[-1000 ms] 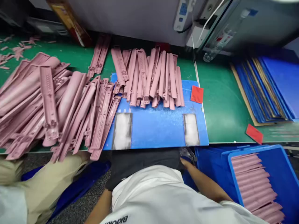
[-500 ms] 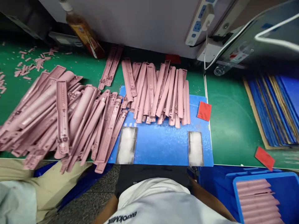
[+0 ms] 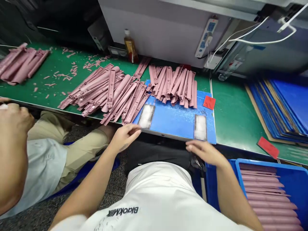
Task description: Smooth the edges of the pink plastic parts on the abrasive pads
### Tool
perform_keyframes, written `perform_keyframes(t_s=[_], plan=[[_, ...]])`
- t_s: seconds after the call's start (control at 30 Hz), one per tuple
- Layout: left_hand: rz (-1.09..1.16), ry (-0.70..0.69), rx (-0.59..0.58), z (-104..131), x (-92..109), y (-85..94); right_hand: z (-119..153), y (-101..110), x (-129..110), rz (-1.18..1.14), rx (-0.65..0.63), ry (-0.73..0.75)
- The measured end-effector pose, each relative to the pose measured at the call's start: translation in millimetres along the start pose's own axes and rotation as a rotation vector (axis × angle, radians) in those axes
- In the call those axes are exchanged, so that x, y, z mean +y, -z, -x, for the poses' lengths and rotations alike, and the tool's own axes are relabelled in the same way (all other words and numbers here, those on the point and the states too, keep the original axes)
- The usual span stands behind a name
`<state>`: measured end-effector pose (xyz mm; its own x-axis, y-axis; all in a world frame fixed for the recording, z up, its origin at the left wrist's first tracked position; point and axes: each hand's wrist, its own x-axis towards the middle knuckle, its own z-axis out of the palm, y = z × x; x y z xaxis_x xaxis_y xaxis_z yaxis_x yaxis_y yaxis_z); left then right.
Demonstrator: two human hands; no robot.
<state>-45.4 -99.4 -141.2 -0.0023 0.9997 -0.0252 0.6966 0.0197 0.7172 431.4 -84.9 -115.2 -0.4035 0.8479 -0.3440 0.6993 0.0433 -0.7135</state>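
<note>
My left hand [image 3: 126,136] is at the table's front edge, just below the left white pad [image 3: 146,117] on a blue sheet [image 3: 172,122]. It holds nothing; its fingers are loosely bent, with the thumb apart. Close to the same edge, under the right white pad [image 3: 200,127], my right hand [image 3: 204,151] is empty too, fingers stretched out. A pile of long pink plastic strips [image 3: 168,81] lies across the back of the sheet. Nearest my left hand is a bigger heap of such strips [image 3: 108,93], some overhanging the edge.
A co-worker's closed hand [image 3: 16,118] is at the far left, near more pink pieces [image 3: 22,64] and scattered scraps. At right stand stacked blue boards [image 3: 281,109] and a blue crate [image 3: 238,170] of pink parts. A bottle [image 3: 130,47] and power strip [image 3: 206,38] are behind.
Both my hands have come up into view at the table edge. The view has turned and drawn back, showing the co-worker's arm and more of the table's left side.
</note>
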Motion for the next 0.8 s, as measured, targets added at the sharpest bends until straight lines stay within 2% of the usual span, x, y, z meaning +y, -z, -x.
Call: perform_keyframes(t_s=[0.07,0.13,0.2,0.27,0.33,0.4,0.47,0.53,0.6,0.63,0.7,0.8], plan=[[-0.159,-0.309,0.041,-60,49,5.4,-28,30,-35,0.094,0.236,0.200],[-0.317,-0.478,0.050,-117,94,0.4,-66,47,-65,0.222,0.417,0.312],[-0.455,-0.509,0.029,-156,121,-6.7,-105,49,-91,0.297,0.403,0.356],[-0.511,-0.524,-0.020,-173,128,-6.1,-137,37,-116,0.341,0.288,0.364],[-0.497,-0.528,0.012,-173,116,10.7,-162,18,-143,0.409,0.193,0.363],[-0.463,-0.461,0.133,-167,89,48.2,-184,-3,-174,0.499,0.123,0.343],[-0.442,-0.263,0.273,-163,54,102.1,-206,-21,-208,0.579,0.071,0.295],[-0.429,-0.001,0.384,-166,15,158.3,-231,-35,-243,0.638,0.064,0.257],[-0.420,0.211,0.417,-171,-19,200.5,-259,-47,-279,0.659,0.098,0.270],[-0.414,0.276,0.393,-175,-33,213.3,-275,-54,-298,0.653,0.121,0.293],[-0.396,0.338,0.292,-181,-52,222.3,-305,-70,-333,0.630,0.151,0.335],[-0.409,0.341,0.132,-188,-59,212.0,-345,-93,-375,0.611,0.112,0.352]])
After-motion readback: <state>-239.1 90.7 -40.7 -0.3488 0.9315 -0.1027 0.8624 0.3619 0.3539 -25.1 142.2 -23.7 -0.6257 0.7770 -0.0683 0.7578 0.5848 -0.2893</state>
